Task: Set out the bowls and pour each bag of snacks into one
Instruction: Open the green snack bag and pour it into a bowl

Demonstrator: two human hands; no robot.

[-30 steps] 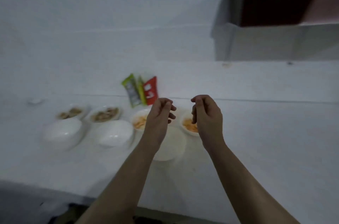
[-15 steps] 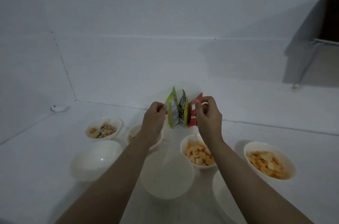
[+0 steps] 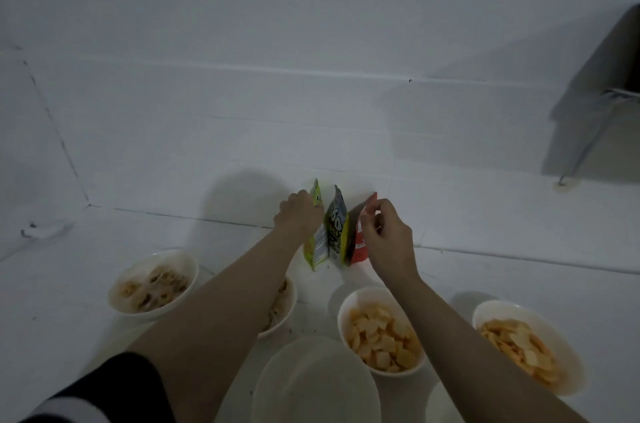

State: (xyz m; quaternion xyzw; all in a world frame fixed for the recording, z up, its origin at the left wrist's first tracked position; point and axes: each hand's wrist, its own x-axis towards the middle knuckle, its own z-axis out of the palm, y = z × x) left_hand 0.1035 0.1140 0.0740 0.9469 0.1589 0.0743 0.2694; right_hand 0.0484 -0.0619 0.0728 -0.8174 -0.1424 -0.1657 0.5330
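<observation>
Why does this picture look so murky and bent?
Head view: dim, bluish-grey light with soft shadows behind the snack bags; the wide-angle lens bows the wall tile lines; edges look soft, and the empty bowl near the bottom is blurry.

Dim light; white tiled wall [image 3: 242, 24]; white counter [image 3: 519, 232].

A white tiled floor [image 3: 502, 221] carries everything. On it sit four filled bowls [image 3: 381, 332] and an empty bowl [image 3: 315, 384]. Three snack bags [image 3: 337, 232] stand upright by the wall.
</observation>
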